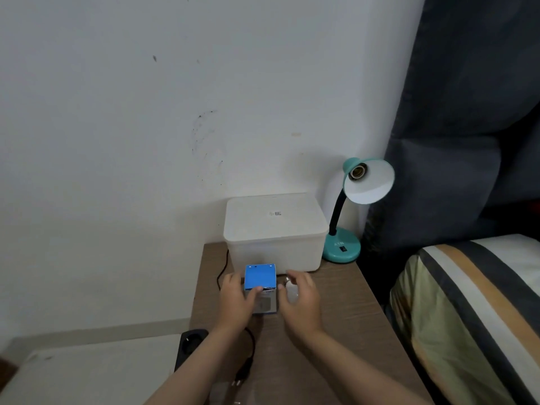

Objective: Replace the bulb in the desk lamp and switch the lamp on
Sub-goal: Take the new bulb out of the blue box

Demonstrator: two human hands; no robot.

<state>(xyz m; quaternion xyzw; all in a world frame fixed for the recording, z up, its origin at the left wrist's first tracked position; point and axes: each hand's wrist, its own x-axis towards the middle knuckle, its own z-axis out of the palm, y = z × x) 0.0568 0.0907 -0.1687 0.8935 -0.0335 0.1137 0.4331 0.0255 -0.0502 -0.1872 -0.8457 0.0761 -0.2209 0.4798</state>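
A teal desk lamp (342, 247) stands at the back right of the wooden bedside table (344, 311). Its shade (371, 182) faces me and the socket inside holds no bulb. My left hand (235, 299) grips a small blue-topped bulb box (260, 277) at the table's middle. Just right of the box, my right hand (301, 299) is curled around a white bulb (291, 289) with its metal base pointing away from me. The lamp's black cord (222, 273) runs off the table's left side, and its plug (242, 375) lies loose near the front edge.
A white lidded plastic box (274, 229) sits at the back of the table against the wall. A black power strip (190, 343) lies on the floor to the left. A dark headboard and a striped pillow (473, 302) fill the right side.
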